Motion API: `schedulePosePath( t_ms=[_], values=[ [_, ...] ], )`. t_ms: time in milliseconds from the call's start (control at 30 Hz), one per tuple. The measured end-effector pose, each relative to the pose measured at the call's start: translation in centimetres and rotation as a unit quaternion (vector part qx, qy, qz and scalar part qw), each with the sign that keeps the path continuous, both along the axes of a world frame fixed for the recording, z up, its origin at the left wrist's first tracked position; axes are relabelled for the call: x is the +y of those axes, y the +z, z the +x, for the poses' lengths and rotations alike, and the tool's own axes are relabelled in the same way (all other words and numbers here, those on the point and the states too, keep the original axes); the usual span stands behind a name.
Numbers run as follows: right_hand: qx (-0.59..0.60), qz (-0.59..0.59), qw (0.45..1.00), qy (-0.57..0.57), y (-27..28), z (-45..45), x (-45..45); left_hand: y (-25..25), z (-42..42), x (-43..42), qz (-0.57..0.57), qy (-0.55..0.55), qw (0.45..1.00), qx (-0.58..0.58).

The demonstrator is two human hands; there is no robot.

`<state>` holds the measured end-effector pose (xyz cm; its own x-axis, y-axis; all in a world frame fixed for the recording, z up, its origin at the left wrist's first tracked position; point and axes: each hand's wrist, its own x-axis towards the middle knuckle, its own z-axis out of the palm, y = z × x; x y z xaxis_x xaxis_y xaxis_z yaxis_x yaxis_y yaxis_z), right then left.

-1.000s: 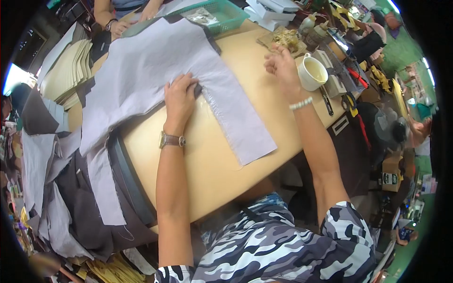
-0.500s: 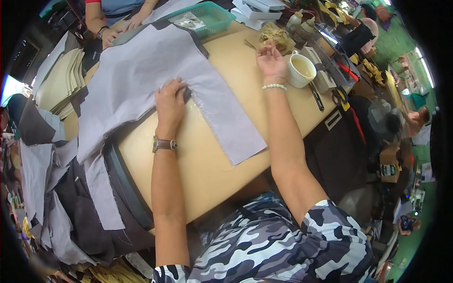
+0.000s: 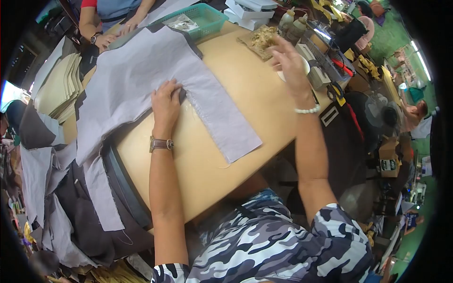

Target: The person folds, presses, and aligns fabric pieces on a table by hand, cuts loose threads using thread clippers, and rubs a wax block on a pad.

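Observation:
A large light-grey fabric piece (image 3: 137, 70) with dark edging lies across the table. My left hand (image 3: 166, 104), its fingers bent and close together, grips the inner edge beside the long strip. Shiny wet-looking marks show along that strip's edge. My right hand (image 3: 293, 66), somewhat blurred, is raised above a white cup (image 3: 307, 67) and covers most of it. Its fingers look spread, and no object shows in them. Left of these fingers, a crumpled yellowish mass (image 3: 264, 38) rests on a small brown board.
Opposite, a person's hands (image 3: 104, 41) touch the fabric's far edge. A green basket (image 3: 214, 20) and two bottles (image 3: 296, 30) stand at the back. Scissors (image 3: 336, 92) lie at the right. Stacked cream sheets (image 3: 61, 87) and draped cloth (image 3: 40, 174) are at the left.
My right hand has moved right, from beside the yellowish mass to above the white cup, turning from palm up. My left hand stays at the fabric edge. The view has shifted slightly.

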<state>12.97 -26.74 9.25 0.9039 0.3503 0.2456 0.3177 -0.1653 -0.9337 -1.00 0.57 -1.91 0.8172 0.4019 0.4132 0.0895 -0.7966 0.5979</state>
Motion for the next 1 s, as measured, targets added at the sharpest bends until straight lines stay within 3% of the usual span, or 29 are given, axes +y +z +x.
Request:
schedulePosePath(
  t_ms=[33, 67, 167, 267, 400, 600, 700, 800, 967, 1000],
  values=[
    [-0.143, -0.120, 0.982, -0.041, 0.1, 1.1, -2.0, -0.1, 0.0, 0.0, -0.001, -0.001, 1.000, 0.000],
    [-0.282, -0.235, 0.927, -0.078, 0.4, 2.5, -4.4, 0.0, 0.0, -0.1, -0.002, 0.000, 1.000, 0.000],
    [-0.324, -0.485, 0.804, -0.115, 1.2, 4.9, -8.9, 0.1, 0.0, -0.1, -0.003, 0.003, 1.000, -0.014],
    [-0.208, -0.576, 0.789, -0.048, 1.8, 5.1, -10.0, 0.4, -0.1, -0.3, -0.007, 0.005, 1.000, -0.020],
    [-0.188, -0.621, 0.759, -0.056, 1.7, 3.9, -8.4, 0.5, -0.1, -0.4, -0.014, 0.002, 1.000, -0.023],
    [-0.149, -0.612, 0.773, -0.071, 0.8, 4.0, -7.5, 0.2, 0.0, 0.0, -0.007, 0.001, 1.000, 0.004],
    [-0.252, -0.528, 0.804, -0.109, 0.4, 5.3, -9.4, 0.3, -0.2, 0.0, -0.009, -0.001, 1.000, 0.000],
    [-0.329, -0.546, 0.761, -0.120, 0.0, 4.7, -10.9, 0.5, -0.1, -0.1, -0.004, -0.002, 1.000, 0.000],
    [-0.342, -0.584, 0.732, -0.086, 0.9, 2.4, -9.8, 0.0, -0.1, 0.1, -0.012, -0.002, 1.000, -0.009],
    [-0.350, -0.555, 0.754, -0.047, 1.2, 1.8, -8.8, 0.1, -0.1, 0.0, -0.015, -0.002, 1.000, -0.010]
  ],
)
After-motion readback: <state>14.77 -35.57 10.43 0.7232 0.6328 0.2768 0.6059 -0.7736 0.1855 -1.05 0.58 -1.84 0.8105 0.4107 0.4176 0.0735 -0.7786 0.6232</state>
